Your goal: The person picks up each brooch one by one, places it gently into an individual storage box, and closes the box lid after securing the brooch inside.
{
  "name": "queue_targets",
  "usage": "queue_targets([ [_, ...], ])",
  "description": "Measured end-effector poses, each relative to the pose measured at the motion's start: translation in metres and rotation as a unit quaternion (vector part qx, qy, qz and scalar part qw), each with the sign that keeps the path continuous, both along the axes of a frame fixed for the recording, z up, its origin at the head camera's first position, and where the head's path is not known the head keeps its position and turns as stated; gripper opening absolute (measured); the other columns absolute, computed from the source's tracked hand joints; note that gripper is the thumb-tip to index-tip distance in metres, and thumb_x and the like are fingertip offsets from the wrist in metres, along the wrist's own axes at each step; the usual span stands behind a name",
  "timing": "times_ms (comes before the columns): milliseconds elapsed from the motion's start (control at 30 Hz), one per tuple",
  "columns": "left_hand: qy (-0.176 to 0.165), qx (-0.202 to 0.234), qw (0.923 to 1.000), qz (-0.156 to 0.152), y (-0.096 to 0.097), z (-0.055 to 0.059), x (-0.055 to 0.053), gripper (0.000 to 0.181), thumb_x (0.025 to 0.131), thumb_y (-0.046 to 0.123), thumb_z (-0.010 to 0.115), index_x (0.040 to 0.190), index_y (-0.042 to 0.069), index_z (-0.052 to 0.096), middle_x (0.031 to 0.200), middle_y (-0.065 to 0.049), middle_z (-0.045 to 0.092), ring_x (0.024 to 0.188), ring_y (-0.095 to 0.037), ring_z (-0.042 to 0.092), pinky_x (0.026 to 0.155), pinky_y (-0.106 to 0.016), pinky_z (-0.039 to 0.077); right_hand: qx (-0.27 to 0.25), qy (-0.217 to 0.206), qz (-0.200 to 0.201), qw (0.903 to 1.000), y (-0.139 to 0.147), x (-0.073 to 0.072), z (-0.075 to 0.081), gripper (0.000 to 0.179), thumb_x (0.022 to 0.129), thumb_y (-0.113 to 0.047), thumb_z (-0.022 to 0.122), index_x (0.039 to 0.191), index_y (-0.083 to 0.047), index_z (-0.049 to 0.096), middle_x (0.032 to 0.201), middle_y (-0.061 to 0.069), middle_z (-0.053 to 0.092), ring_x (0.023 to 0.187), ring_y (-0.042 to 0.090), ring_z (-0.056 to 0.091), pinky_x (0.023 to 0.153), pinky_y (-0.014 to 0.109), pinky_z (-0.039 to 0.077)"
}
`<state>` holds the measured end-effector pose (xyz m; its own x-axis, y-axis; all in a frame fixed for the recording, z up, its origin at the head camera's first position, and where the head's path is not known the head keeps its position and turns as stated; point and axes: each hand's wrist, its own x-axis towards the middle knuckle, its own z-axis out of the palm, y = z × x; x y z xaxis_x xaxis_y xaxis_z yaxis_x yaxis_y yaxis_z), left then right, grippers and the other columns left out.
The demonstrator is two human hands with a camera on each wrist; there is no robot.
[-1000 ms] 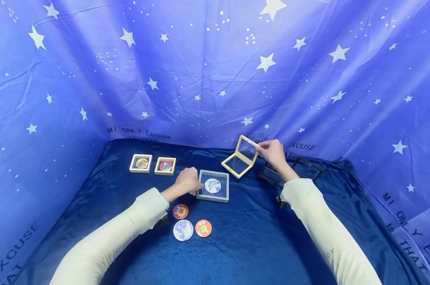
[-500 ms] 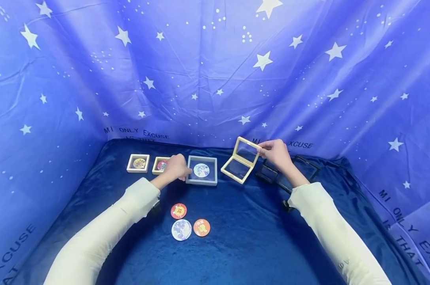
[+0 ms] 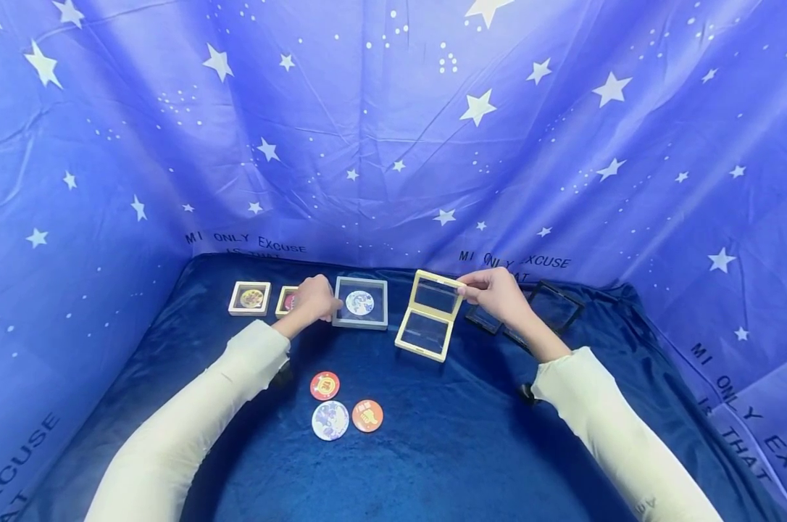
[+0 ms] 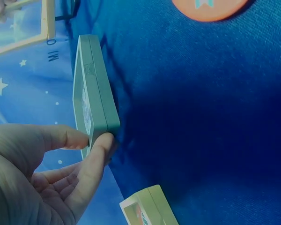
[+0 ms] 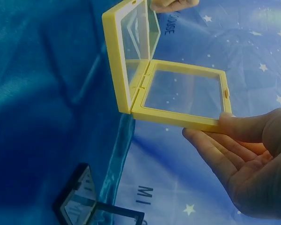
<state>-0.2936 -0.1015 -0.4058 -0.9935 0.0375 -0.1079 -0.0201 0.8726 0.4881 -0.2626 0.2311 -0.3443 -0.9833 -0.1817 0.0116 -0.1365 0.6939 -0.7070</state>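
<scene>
My left hand (image 3: 314,299) pinches the left side of a grey square display frame (image 3: 361,325) between thumb and fingers; a white-and-blue round badge (image 3: 359,303) sits behind its clear film. The left wrist view shows that frame (image 4: 97,89) edge-on. To its right, a pale yellow display frame (image 3: 423,315) stands hinged open with nothing in its windows. My right hand (image 3: 498,297) pinches the outer edge of its raised half. In the right wrist view the thumb lies on one face of the yellow frame (image 5: 182,118), with fingers underneath.
Two small cream frames with badges, one (image 3: 249,314) left and one (image 3: 279,303) partly behind my left hand, stand at the back left. Red (image 3: 325,386), purple-white (image 3: 330,420) and orange (image 3: 367,416) badges lie in front. Black frames (image 3: 577,321) lie behind my right forearm.
The grey frame has slid back and left with my left hand, beside the cream frames. My right hand has brought the yellow frame nearer and turned it more squarely to the front.
</scene>
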Motion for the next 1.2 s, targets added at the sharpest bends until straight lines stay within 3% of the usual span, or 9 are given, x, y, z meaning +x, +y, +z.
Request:
queue_targets([
  [200, -0.013, -0.013, 0.9998, 0.01, -0.001, 0.0, -0.002, 0.028, 0.088, 0.02, 0.071, 0.064, 0.006, 0.074, 0.051, -0.001, 0.067, 0.065, -0.023, 0.076, 0.069, -0.034, 0.057, 0.014, 0.009, 0.021, 0.9996, -0.002, 0.007, -0.01, 0.024, 0.1, -0.013, 0.065, 0.118, 0.0, 0.074, 0.111, 0.02, 0.076, 0.1, 0.035, 0.074, 0.089, 0.051, 0.058],
  [367, -0.024, -0.018, 0.9994, 0.017, -0.002, 0.0, -0.005, 0.029, 0.088, 0.019, 0.07, 0.061, 0.008, 0.071, 0.05, 0.0, 0.066, 0.064, -0.022, 0.076, 0.065, -0.031, 0.057, 0.022, 0.017, 0.038, 0.9989, -0.006, 0.01, -0.017, 0.021, 0.098, -0.012, 0.067, 0.113, 0.0, 0.076, 0.105, 0.019, 0.077, 0.091, 0.028, 0.074, 0.077, 0.04, 0.059],
  [567, -0.022, -0.022, 0.9994, 0.016, -0.004, -0.001, -0.004, 0.03, 0.088, 0.016, 0.069, 0.059, 0.008, 0.07, 0.051, -0.001, 0.066, 0.064, -0.022, 0.076, 0.065, -0.032, 0.057, 0.026, 0.016, 0.051, 0.9982, -0.012, 0.014, -0.023, 0.019, 0.098, -0.012, 0.068, 0.111, -0.002, 0.077, 0.101, 0.016, 0.078, 0.08, 0.019, 0.068, 0.065, 0.028, 0.049],
  [833, -0.022, -0.025, 0.9993, 0.016, -0.003, -0.001, -0.002, 0.029, 0.088, 0.015, 0.068, 0.061, 0.006, 0.07, 0.054, -0.004, 0.069, 0.065, -0.022, 0.075, 0.059, -0.029, 0.053, 0.025, 0.023, 0.063, 0.9974, -0.015, 0.015, -0.03, 0.017, 0.096, -0.007, 0.069, 0.11, -0.003, 0.078, 0.104, 0.016, 0.078, 0.091, 0.027, 0.074, 0.074, 0.035, 0.058],
  [1200, -0.004, -0.021, 0.9996, 0.015, -0.003, -0.005, -0.002, 0.032, 0.088, 0.012, 0.067, 0.056, 0.009, 0.065, 0.053, -0.003, 0.067, 0.06, -0.021, 0.073, 0.058, -0.029, 0.052, 0.013, 0.017, 0.056, 0.9982, -0.017, 0.014, -0.038, 0.016, 0.096, -0.007, 0.069, 0.107, -0.001, 0.078, 0.101, 0.017, 0.078, 0.091, 0.035, 0.073, 0.069, 0.031, 0.055],
])
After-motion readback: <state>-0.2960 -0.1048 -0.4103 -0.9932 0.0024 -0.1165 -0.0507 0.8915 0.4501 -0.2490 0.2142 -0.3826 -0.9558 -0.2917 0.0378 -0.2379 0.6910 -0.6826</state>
